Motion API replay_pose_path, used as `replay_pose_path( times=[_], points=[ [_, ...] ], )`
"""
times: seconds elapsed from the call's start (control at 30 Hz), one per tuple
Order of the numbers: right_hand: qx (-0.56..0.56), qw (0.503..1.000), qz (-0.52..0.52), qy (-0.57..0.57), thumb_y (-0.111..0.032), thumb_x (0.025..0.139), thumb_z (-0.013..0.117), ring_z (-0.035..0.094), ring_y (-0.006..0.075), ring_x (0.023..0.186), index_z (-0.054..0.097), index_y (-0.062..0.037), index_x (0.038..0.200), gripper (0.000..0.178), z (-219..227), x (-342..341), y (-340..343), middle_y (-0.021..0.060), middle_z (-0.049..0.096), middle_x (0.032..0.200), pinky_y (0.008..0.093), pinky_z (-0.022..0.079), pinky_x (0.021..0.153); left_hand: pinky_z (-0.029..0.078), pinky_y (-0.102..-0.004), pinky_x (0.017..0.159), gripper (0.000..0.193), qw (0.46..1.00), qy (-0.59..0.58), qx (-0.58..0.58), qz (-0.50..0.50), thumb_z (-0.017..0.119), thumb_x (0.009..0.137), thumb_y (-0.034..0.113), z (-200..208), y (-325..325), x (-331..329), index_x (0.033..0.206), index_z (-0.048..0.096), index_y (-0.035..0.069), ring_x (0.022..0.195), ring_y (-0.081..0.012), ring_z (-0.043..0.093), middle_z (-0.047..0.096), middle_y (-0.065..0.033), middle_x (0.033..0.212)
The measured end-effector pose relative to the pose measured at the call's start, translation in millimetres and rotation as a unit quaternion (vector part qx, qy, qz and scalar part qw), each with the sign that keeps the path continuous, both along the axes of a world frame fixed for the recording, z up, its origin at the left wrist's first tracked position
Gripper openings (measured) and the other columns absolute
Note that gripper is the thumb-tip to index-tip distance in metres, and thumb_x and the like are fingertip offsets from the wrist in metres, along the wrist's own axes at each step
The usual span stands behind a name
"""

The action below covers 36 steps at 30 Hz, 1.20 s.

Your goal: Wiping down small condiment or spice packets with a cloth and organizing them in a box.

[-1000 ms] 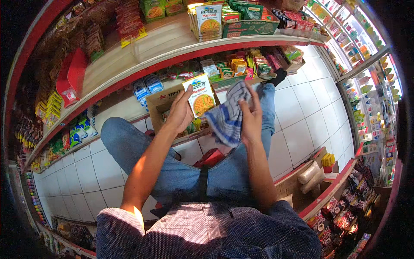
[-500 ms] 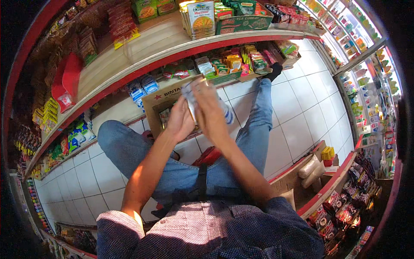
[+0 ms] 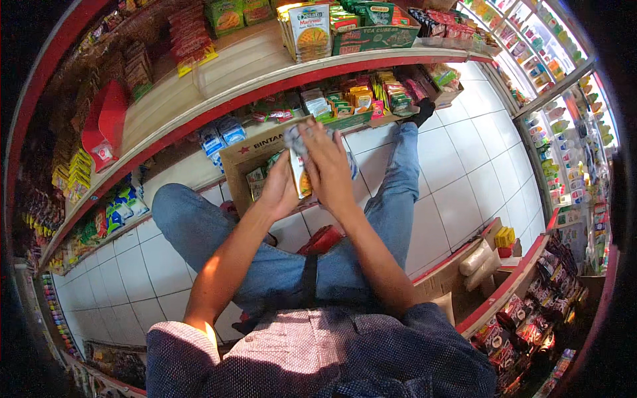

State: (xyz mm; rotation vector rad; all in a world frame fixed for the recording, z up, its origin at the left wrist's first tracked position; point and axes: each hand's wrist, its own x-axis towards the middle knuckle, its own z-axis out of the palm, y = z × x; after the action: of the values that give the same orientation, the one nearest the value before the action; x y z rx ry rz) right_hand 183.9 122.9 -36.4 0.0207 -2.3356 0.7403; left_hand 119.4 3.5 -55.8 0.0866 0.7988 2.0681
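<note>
A long red-edged shelf [image 3: 232, 56] runs beyond the brown cardboard box [image 3: 232, 159], crossing above it in view. White tiled floor [image 3: 458, 172] spreads to the right of the box. Two jeans-clad legs flank the box: the bent left knee [image 3: 192, 212] to its near left, the right leg [image 3: 398, 166] stretched along its right. Up on the shelf, beyond the box and to its right, stands a green carton [image 3: 378, 40] of sachets. The right hand [image 3: 328, 169] overlaps the box's right part, its grip holding a blue-and-white cloth [image 3: 295, 138] against the packet. The left hand [image 3: 279, 189], at the box's near side, has its grip clasped on the white-and-yellow packet [image 3: 304, 186], which sits between both hands, in front of the box's right part in view.
</note>
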Motion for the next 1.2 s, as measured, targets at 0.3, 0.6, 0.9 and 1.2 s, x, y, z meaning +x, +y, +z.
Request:
replay_pose_path(
  times=[0.3,0.6,0.9,1.2],
  points=[
    [-0.034,0.977,0.200,-0.064,0.001,0.083,0.063,0.046,0.0333,0.140,0.054,-0.0104,0.143,0.062,-14,33,-2,0.0133,0.052,0.148,0.0472,0.036,0.118,0.047,-0.0393,0.107,0.065,0.999,-0.016,0.040,0.033,0.028,0.108,0.055,12,-14,-27,0.144,0.049,0.005,0.124,-0.0250,0.060,0.059,-0.0113,0.140],
    [-0.577,0.816,0.017,-0.023,-0.006,0.100,0.055,0.062,0.0122,0.102,0.053,0.0039,0.140,0.041,-42,36,27,0.0082,0.068,0.116,0.0274,0.049,0.091,0.054,-0.0420,0.098,0.040,0.989,0.067,-0.091,0.099,0.059,0.104,0.032,4,2,-18,0.134,0.051,0.006,0.116,-0.0218,0.064,0.064,-0.0100,0.127],
    [-0.235,0.957,0.152,-0.070,0.001,0.092,0.059,0.050,0.0330,0.137,0.052,-0.0062,0.146,0.054,-16,38,-31,0.0199,0.052,0.148,0.0399,0.040,0.113,0.036,-0.0428,0.116,0.054,0.995,-0.049,0.058,0.071,0.040,0.107,0.045,-31,1,-16,0.152,0.042,0.014,0.142,-0.0224,0.041,0.045,-0.0120,0.156],
    [-0.121,0.966,0.223,-0.043,0.011,0.086,0.059,0.042,0.0365,0.144,0.053,-0.0126,0.146,0.065,-17,41,-41,0.0188,0.046,0.153,0.0436,0.035,0.118,0.027,-0.0416,0.121,0.070,0.975,-0.008,0.221,-0.011,0.032,0.103,0.053,-11,-13,-28,0.162,0.026,0.016,0.153,-0.0235,0.025,0.029,-0.0144,0.165]
  ],
)
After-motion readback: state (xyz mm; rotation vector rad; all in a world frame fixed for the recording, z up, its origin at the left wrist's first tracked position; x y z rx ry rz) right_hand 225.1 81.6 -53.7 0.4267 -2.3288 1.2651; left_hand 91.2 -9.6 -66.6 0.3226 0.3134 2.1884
